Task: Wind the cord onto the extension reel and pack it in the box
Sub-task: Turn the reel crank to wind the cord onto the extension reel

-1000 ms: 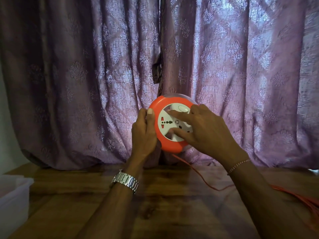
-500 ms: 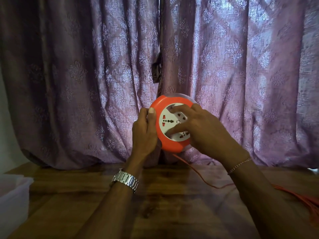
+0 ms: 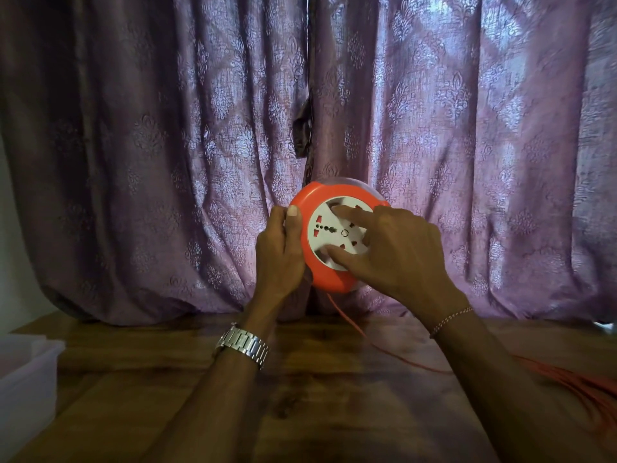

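- Table (image 3: pixel 300 389): wooden surface in the foreground; a white box (image 3: pixel 26 372) sits at its left edge, apart from the work.
- Cord (image 3: pixel 567 382): a loose orange bundle lies at right, one strand running up to the reel's underside; much remains unwound.
- Left hand (image 3: pixel 278 252): clamps the orange rim of the extension reel (image 3: pixel 334 235), thumb on the front face, holding it upright above the table.
- Right hand (image 3: pixel 397 252): fingers spread, fingertips pressed on the white socket disc.
- Change: the socket markings sit in different places than a second ago, so the disc has turned; winding is apparently under way, though blur hides whether cord draws in.
- Curtain (image 3: pixel 167 128): purple, directly behind.
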Demonstrator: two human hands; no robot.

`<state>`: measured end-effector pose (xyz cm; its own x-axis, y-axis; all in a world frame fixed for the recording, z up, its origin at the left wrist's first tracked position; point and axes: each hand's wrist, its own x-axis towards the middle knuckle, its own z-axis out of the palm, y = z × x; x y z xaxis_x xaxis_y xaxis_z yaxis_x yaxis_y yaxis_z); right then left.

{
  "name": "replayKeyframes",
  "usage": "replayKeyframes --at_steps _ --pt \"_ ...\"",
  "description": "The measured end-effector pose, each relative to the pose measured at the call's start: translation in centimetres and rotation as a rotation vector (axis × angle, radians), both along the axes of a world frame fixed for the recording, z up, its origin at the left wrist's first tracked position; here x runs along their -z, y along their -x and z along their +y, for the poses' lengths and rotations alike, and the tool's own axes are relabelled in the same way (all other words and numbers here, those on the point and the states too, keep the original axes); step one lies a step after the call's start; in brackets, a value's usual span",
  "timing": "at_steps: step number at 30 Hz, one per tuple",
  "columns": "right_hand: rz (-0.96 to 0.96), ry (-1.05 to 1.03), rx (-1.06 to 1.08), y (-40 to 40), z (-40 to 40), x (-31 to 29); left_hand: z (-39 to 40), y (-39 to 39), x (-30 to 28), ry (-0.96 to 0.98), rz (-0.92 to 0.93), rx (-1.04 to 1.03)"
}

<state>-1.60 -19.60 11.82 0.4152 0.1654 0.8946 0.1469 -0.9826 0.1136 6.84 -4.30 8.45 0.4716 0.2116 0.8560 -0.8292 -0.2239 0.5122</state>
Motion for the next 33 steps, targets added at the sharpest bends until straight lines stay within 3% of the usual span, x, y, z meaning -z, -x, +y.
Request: replayKeyframes --at_steps 4,10,14,18,33 --pt "-0.044 0.061 -0.038 -0.1 -0.1 -0.2 0.1 -0.2 0.1 0.016 0.001 0.025" --pt "-0.009 0.238 -0.297 0.2 -0.6 -1.1 0.4 -0.2 0.1 0.027 0.016 0.036" --pt "0.245 0.33 -0.185 0.8 -0.3 -1.2 0.2 0.0 0.0 0.02 0.014 0.019" --pt "0.249 0.333 -0.083 0.9 -0.1 -1.0 0.1 0.0 0.1 -0.007 0.006 0.012" --pt "-0.041 -0.059 -0.004 0.5 0.3 -0.3 -0.5 -0.4 0.3 -0.018 -0.004 -0.007"
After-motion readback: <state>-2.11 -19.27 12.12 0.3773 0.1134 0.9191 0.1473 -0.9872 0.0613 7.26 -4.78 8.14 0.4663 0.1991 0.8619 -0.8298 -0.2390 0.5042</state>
